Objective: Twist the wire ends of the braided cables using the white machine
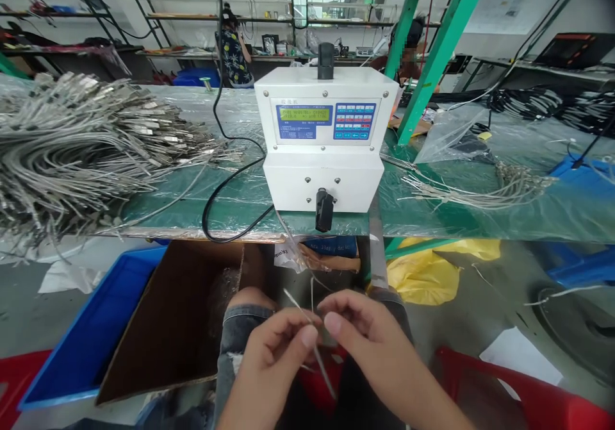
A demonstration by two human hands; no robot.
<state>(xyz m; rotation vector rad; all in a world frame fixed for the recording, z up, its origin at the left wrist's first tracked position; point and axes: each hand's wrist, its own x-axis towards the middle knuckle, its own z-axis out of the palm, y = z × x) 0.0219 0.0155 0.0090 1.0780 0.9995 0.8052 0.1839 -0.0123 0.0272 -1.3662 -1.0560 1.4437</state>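
Above the lap, my left hand point(283, 347) pinches a thin grey cable point(323, 369), whose ends stick out above and below the fingers. My right hand point(358, 327) is close beside it, thumb and fingertips drawn together near the cable's upper part; what they hold, if anything, is too small to tell. Straight ahead on the table stands a white machine point(324, 177) with a small display, a keypad and a black clamp-like part point(324, 211) low on its front.
A large pile of grey cables point(86, 154) covers the table's left side; a smaller bundle point(480, 190) lies right of the machine. Below the edge are a cardboard box point(177, 314) and blue tray point(96, 327). A green post point(437, 58) rises at right. Two people sit behind.
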